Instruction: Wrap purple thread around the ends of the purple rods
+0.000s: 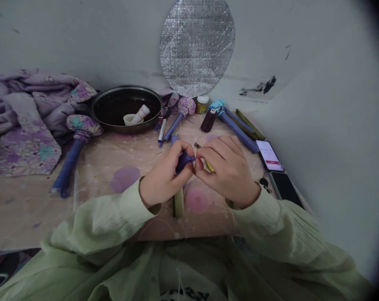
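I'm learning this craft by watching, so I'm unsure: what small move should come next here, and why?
I'd probably hold the dark blue bundle steady in the left hand and gently smooth its tip with the right hand. Both hands meet at that tip, and the nearby blue-wrapped stick looks smooth.

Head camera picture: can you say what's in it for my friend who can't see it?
The left hand grips a purple stick while the right hand pinches its tip. More purple sticks with flowery tops lie on the table, beside a black pan and a phone.
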Demonstrator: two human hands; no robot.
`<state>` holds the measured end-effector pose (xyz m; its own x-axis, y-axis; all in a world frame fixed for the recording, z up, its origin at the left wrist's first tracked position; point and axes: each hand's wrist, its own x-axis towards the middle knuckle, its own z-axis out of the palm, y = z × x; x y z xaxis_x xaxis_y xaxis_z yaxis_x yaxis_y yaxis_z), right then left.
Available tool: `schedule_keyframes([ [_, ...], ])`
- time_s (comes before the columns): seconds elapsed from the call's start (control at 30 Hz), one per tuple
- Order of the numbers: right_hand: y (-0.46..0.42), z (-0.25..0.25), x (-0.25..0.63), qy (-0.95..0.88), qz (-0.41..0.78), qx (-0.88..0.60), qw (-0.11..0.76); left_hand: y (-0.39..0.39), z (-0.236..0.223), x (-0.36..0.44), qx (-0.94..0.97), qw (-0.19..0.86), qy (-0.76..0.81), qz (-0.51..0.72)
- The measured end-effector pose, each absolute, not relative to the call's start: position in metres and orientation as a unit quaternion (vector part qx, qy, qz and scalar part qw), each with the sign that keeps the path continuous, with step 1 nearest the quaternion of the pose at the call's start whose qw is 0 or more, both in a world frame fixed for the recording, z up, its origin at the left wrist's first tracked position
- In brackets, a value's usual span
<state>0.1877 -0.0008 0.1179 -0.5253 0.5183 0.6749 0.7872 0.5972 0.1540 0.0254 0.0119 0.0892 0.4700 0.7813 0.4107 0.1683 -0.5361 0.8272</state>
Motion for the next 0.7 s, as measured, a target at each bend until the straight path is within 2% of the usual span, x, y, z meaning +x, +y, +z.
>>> schedule_keyframes([
  [0.1,-0.0011,0.1193,0.1882,-0.842,-0.225,-0.387,0.301,0.0118,0.0904,0.0253,0.771,0.372,0.304,0.417],
  [0.33,-0.0005,0.1208,0.1926,-0.838,-0.113,-0.391,0.364,0.0126,0.0914,0.024,0.769,0.363,0.315,0.422],
  [0.7,-0.0019,0.1194,0.1909,-0.846,-0.135,-0.377,0.352,0.0114,0.0915,0.0231,0.762,0.378,0.314,0.422],
])
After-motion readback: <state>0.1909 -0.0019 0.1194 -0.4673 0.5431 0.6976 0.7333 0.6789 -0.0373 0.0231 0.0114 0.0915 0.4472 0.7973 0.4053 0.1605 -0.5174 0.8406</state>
